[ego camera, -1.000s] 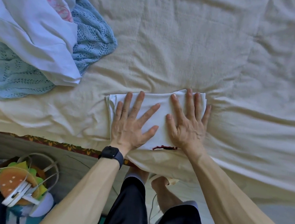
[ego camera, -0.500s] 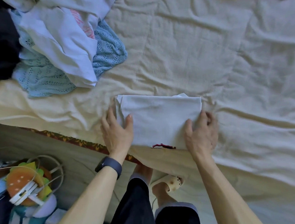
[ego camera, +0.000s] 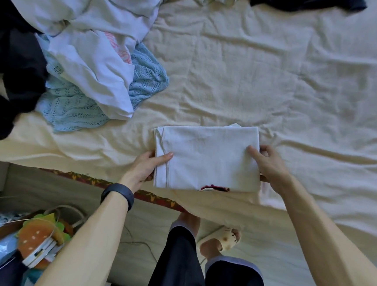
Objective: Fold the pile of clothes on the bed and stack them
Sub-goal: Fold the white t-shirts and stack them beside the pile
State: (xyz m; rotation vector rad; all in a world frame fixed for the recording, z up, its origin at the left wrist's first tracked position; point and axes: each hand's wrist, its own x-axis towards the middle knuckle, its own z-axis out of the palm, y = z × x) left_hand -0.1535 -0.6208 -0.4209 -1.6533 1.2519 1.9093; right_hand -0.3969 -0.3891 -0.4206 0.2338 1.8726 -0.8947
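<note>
The folded shirt [ego camera: 206, 158] is white with dark red print, sheet [ego camera: 280, 71] cream, knit [ego camera: 72, 107] pale blue.

the fingers of my left hand [ego camera: 145, 167] are hidden under the folded white cotton garment [ego camera: 206, 158], and most of my right hand [ego camera: 270, 166] fingers too. its dark red print [ego camera: 213, 187] is mostly tucked under the near edge. the black fabric heap [ego camera: 8, 77] runs off the left edge. the pink lettering [ego camera: 120, 50] on the crumpled white shirt [ego camera: 93, 70] is unreadable.

By the edge of the bed [ego camera: 280, 71], folded white garment [ego camera: 206, 158] lying flat, red print [ego camera: 213, 187] peeking out, unfolded clothes pile [ego camera: 91, 70] sitting upper left.
</note>
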